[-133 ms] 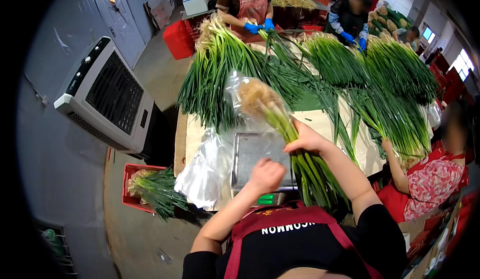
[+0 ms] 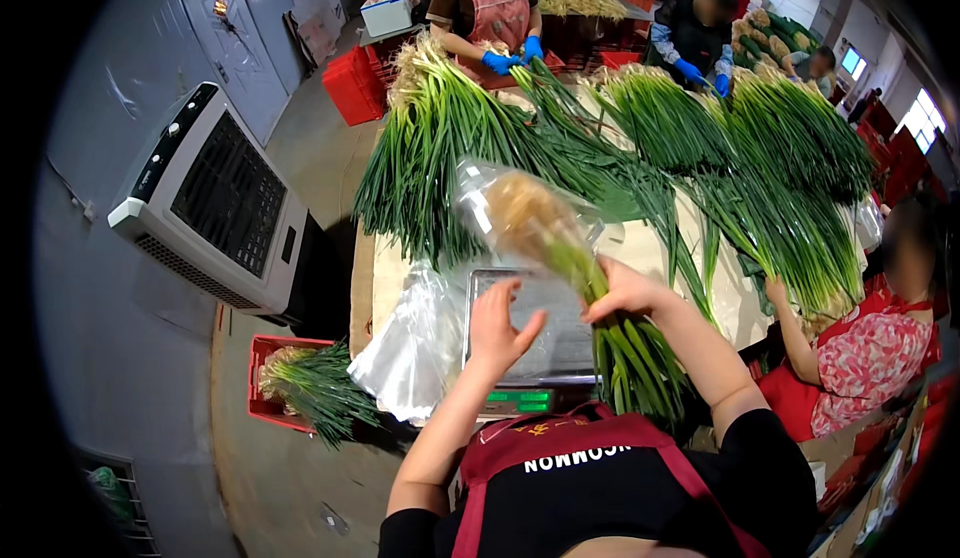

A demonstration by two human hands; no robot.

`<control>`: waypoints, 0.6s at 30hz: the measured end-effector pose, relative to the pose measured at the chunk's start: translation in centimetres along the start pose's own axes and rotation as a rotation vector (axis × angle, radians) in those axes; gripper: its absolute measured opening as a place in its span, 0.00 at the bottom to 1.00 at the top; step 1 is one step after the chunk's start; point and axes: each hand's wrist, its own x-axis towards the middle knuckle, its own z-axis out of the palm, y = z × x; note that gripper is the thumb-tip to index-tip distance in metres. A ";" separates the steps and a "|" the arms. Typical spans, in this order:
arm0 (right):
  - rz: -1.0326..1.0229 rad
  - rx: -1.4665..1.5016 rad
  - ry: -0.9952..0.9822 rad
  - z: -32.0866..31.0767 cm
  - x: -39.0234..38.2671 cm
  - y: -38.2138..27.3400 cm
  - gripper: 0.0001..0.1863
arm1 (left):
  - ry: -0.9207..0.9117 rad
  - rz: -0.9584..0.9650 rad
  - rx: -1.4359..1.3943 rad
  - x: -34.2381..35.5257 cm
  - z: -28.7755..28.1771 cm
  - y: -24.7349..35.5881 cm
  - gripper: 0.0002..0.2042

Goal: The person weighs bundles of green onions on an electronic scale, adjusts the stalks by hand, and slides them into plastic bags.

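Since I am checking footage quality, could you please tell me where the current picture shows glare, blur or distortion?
Head view: glare on the clear bag over the bunch's roots and on the loose plastic bags; same view, those roots look blurred; head view again, fisheye bending toward the rim, black corners, and a glaring window far right.

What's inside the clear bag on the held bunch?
The clear bag holds tan roots. Blur hides how far it reaches down the green stalks, the right hand covers some stalks, and outer roots hide inner ones.
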 end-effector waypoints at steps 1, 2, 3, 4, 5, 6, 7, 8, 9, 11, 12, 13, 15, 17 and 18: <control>0.000 -0.024 -0.050 0.3 0.0 -0.2 0.51 | -0.031 -0.073 -0.036 0.7 0.2 0.9 0.19; -0.060 -0.125 -0.084 0.7 0.4 -0.1 0.51 | -0.016 -0.071 -0.045 0.5 1.2 0.8 0.19; -0.122 -0.148 -0.146 1.1 0.9 0.7 0.52 | 0.037 -0.011 -0.192 0.1 2.0 0.2 0.22; -0.144 -0.129 -0.145 1.5 0.8 1.2 0.52 | 0.089 0.049 -0.340 -0.2 2.7 -0.6 0.26; -0.163 -0.110 -0.146 1.8 0.7 1.4 0.52 | 0.087 0.053 -0.338 -0.6 3.5 -1.9 0.26; -0.163 -0.111 -0.157 2.1 0.7 1.1 0.52 | 0.232 0.028 -0.544 -1.5 4.3 -3.3 0.25; -0.133 -0.147 -0.192 2.5 0.6 0.6 0.52 | 0.380 0.006 -0.750 -2.2 5.0 -4.7 0.23; -0.099 -0.181 -0.209 2.5 0.1 0.3 0.52 | 0.515 -0.016 -0.968 -2.2 5.3 -4.7 0.22; -0.095 -0.180 -0.205 2.6 -0.2 0.2 0.52 | 0.512 -0.018 -0.973 -2.1 5.0 -5.0 0.22; -0.024 -0.119 -0.175 2.8 -0.9 0.0 0.54 | 0.176 -0.112 -0.327 -1.7 3.6 -5.4 0.18; 0.058 -0.028 -0.185 2.9 -1.2 -1.0 0.55 | 0.138 -0.081 0.035 -0.9 3.4 -4.1 0.14; 0.061 -0.025 -0.189 2.6 -0.7 -0.9 0.55 | -0.110 -0.172 0.201 -0.1 2.9 -2.5 0.11; -0.016 -0.042 0.016 1.6 0.6 0.0 0.55 | -0.007 0.205 0.155 0.3 2.4 0.6 0.08; 0.119 -0.040 0.079 -0.2 1.7 1.2 0.55 | -0.054 0.253 0.077 0.5 1.9 0.7 0.07; 0.059 -0.112 0.110 -0.9 1.9 2.3 0.55 | 0.038 0.314 0.108 0.9 0.8 0.2 0.07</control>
